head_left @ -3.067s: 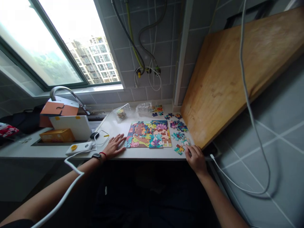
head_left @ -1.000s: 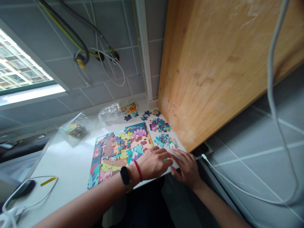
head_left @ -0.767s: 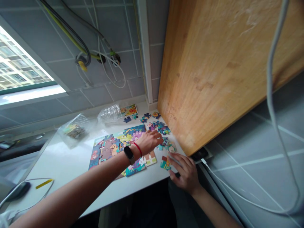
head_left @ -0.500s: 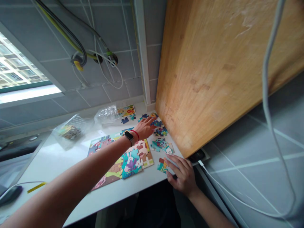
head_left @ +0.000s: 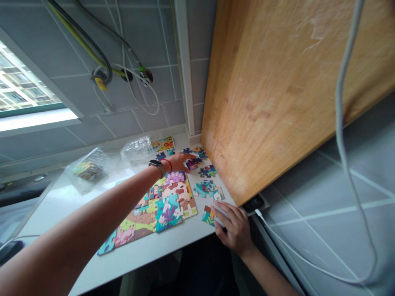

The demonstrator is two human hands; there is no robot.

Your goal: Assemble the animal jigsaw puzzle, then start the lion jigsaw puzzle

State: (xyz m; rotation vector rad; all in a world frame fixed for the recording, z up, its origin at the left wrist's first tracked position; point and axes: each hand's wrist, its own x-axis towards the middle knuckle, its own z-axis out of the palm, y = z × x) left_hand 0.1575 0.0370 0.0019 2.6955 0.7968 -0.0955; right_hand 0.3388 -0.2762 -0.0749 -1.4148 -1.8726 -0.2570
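Note:
My left hand reaches across the white counter, its fingers closed on a dark blue and pink puzzle piece. Below that forearm lies the partly assembled animal jigsaw puzzle, and the arm hides part of it. A rabbit section sits along its front edge. My right hand rests near the counter's front right corner, its fingers curled round a pale, flat puzzle piece. Just left of those fingers is a teal and orange piece. Loose teal pieces and dark pieces lie farther back.
A wooden board leans along the right side. Clear plastic wrap, a picture card and a bag of pieces lie toward the back. A white cable hangs at right.
My left hand has drawn back to the left from the loose pieces, with a dark blue and pink piece now in its fingers. My right hand has stayed nearly in place.

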